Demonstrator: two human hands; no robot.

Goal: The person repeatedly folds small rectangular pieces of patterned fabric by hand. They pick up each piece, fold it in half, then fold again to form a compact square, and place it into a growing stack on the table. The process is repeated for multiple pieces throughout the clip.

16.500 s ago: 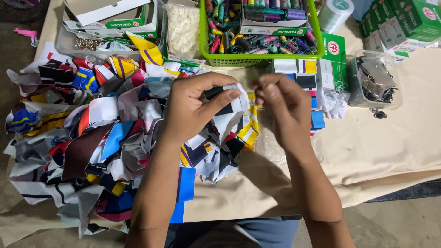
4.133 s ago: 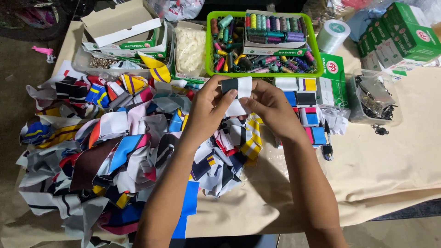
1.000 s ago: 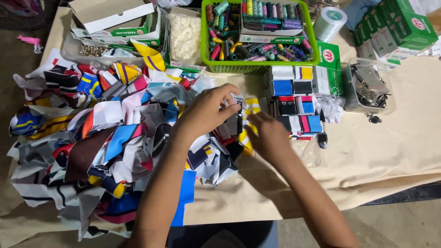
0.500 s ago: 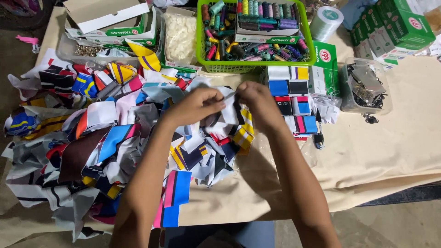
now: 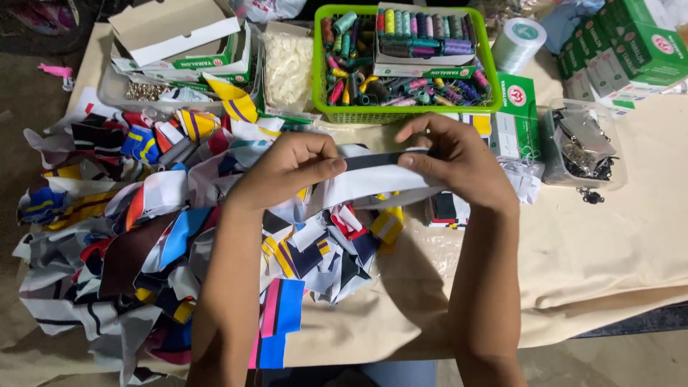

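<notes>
Both hands pinch one white fabric strip with a dark band (image 5: 380, 175), stretched flat between them above the table: the left hand (image 5: 287, 168) grips its end at nine o'clock, the right hand (image 5: 459, 161) its end at three o'clock. A heap of coloured fabric scraps (image 5: 143, 236) spreads toward eight o'clock of the strip, and a green basket of thread spools (image 5: 401, 64) sits at twelve o'clock on the beige cloth-covered table (image 5: 609, 251).

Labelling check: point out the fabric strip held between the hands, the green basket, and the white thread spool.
fabric strip (image 5: 373, 170), head view, white middle of strip
green basket (image 5: 401, 115), head view, front wall
white thread spool (image 5: 517, 44), head view, wound side
</notes>
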